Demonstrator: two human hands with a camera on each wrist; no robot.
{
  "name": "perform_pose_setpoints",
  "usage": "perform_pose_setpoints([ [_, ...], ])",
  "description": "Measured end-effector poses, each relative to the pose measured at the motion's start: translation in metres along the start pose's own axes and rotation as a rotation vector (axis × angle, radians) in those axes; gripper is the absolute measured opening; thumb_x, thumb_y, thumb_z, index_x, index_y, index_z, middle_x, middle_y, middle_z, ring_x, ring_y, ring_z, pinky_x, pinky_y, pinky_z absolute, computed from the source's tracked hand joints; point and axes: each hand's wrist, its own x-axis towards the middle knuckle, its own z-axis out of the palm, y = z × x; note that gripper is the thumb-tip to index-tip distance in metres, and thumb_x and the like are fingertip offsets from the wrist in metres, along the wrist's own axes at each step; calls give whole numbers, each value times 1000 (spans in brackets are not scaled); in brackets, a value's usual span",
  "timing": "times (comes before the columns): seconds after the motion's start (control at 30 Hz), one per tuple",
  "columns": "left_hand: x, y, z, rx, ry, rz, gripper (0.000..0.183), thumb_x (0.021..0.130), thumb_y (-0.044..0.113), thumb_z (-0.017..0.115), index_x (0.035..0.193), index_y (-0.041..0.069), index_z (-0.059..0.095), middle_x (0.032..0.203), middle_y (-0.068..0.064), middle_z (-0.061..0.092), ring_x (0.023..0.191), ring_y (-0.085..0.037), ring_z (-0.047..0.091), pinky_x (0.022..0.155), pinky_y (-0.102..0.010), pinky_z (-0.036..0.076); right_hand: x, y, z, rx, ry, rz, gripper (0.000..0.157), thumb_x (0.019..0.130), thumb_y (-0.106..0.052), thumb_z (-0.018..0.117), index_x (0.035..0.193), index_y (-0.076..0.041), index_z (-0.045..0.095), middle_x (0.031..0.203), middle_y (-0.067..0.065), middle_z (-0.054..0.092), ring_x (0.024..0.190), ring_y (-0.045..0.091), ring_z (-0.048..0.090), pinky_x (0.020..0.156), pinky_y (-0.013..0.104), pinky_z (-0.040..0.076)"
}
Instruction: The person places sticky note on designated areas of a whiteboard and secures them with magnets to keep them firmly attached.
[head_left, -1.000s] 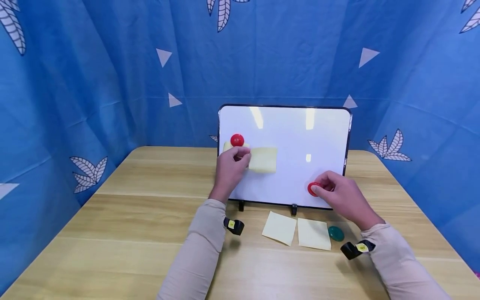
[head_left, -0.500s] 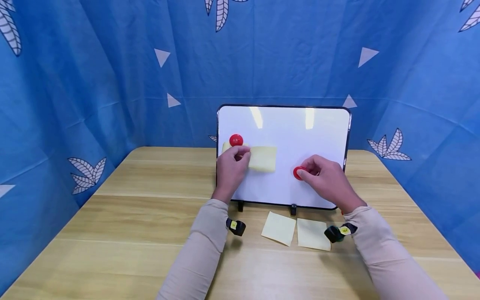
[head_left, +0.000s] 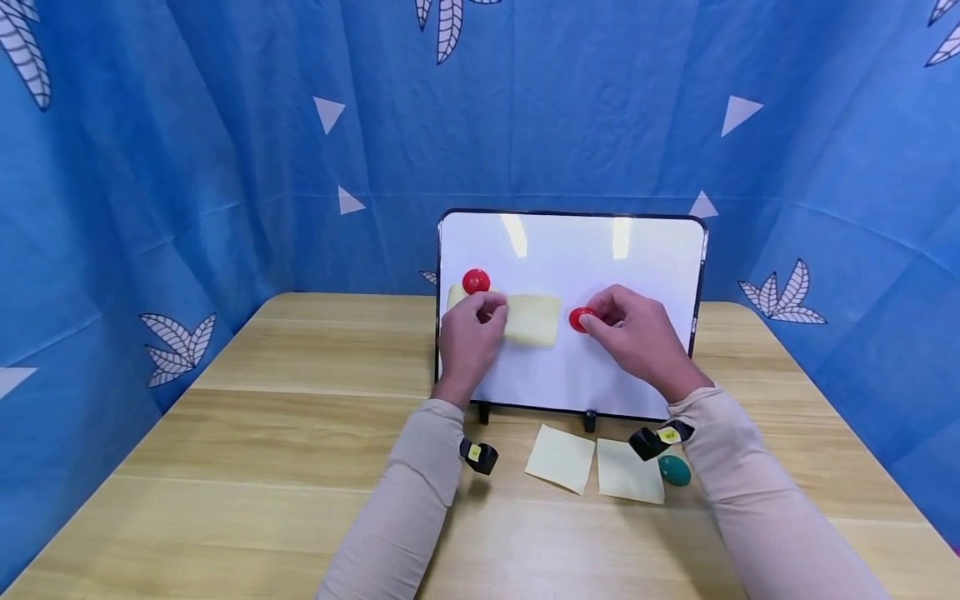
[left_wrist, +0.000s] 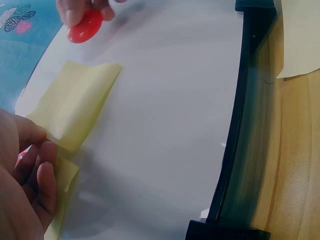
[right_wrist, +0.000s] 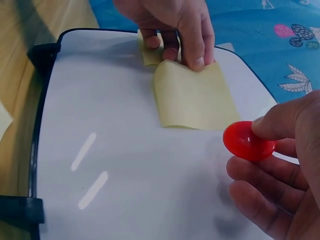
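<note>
My left hand (head_left: 471, 340) pinches the left edge of a yellow sticky note (head_left: 532, 320) against the upright whiteboard (head_left: 585, 258). In the right wrist view this note (right_wrist: 195, 97) bows out a little from the board. A second sticky note (left_wrist: 62, 192) is partly hidden behind my left hand, with a round red magnet (head_left: 476, 281) at its top. My right hand (head_left: 633, 333) holds another round red magnet (right_wrist: 245, 141) between thumb and fingers, just right of the pinched note and in front of the board.
Two loose sticky notes (head_left: 561, 458) lie on the wooden table (head_left: 300, 467) before the board, with a green magnet (head_left: 675, 470) to their right. Black feet (head_left: 589, 420) support the board. A blue patterned curtain (head_left: 585, 108) hangs behind.
My right hand has carried the red magnet up and left across the board, close to the pinched note. My left hand has stayed almost where it was.
</note>
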Motion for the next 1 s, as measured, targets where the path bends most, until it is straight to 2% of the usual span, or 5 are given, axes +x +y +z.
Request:
perform_pose_setpoints([
  [0.23,-1,2,2,9,-4,16,15,95,19,69,106,12,76,90,1,69,80,-16,58,68,-30,51,7,-4,-1,31,-3,7,19,93,-19,73,107,-9,65,106,8,69,91,24,62,74,38,53],
  [0.5,0,2,1,-11,2,17,14,95,19,70,105,11,75,88,0,69,79,-17,58,68,-30,49,18,-14,6,47,6,-39,16,94,-19,72,106,-10,67,103,6,70,88,21,64,74,38,55],
  [0.77,-1,2,1,-4,0,-15,16,95,22,70,107,13,75,90,2,69,81,-17,57,69,-29,50,24,-24,10,47,-2,-29,15,93,-16,74,105,-9,68,103,6,71,89,21,64,74,37,55],
  [1.0,-1,3,2,-8,0,-11,15,95,21,70,106,13,75,91,1,69,81,-17,58,71,-29,52,32,-32,16,28,-25,-37,16,92,-17,75,105,-10,68,103,6,71,90,21,66,77,38,56],
])
